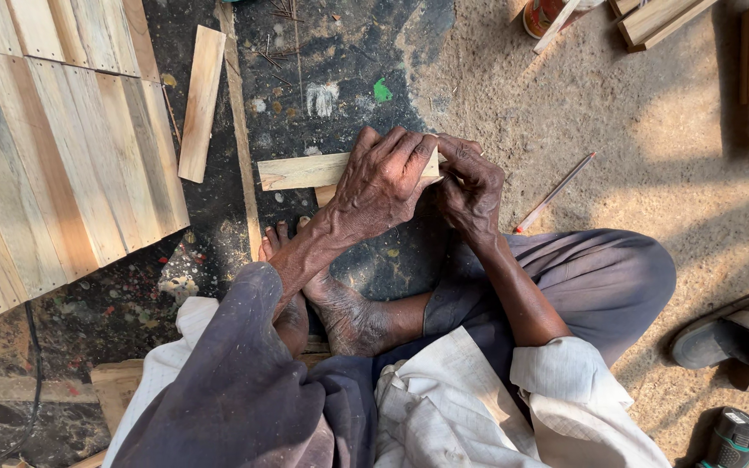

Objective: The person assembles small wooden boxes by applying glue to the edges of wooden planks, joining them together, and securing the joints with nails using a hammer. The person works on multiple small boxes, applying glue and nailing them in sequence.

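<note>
I sit cross-legged on the ground. My left hand (pixel 381 184) lies over the right end of a short pale wooden slat (pixel 301 171) that lies flat and horizontal on a dark floor slab. My right hand (pixel 472 186) presses against the same end from the right, fingers curled at the slat's tip. A second small wood piece (pixel 326 194) peeks out just under the slat. My bare foot (pixel 344 312) rests below the hands.
A stack of pale planks (pixel 54 156) fills the left. A loose short board (pixel 201 102) and a thin strip (pixel 242 130) lie beside it. A pencil (pixel 555 191) lies on the sand at right. A shoe (pixel 734 334) and a cordless drill (pixel 730 439) sit lower right. More timber (pixel 661 17) is at top right.
</note>
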Demonstrator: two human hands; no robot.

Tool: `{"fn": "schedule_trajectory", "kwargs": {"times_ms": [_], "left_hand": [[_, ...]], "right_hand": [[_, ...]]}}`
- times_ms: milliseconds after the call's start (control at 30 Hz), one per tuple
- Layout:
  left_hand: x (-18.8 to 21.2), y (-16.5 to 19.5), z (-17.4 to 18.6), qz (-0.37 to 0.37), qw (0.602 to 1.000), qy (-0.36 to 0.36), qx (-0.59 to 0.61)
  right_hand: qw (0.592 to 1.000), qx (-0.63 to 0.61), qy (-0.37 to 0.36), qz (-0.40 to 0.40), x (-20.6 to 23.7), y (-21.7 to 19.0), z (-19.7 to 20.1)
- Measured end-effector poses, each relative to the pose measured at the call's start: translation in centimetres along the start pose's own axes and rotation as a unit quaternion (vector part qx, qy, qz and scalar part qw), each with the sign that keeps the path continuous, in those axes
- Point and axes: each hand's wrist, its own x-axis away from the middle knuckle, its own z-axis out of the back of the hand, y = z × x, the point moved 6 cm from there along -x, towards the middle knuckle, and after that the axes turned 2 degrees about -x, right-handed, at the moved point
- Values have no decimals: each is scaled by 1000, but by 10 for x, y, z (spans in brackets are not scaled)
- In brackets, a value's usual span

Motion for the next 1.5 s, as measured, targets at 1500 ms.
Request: {"fn": "schedule_trajectory", "kwargs": {"times_ms": [1500], "left_hand": [[20, -40, -53, 95, 944, 113, 296]], "right_hand": [[777, 620, 47, 101, -138, -46, 125]]}}
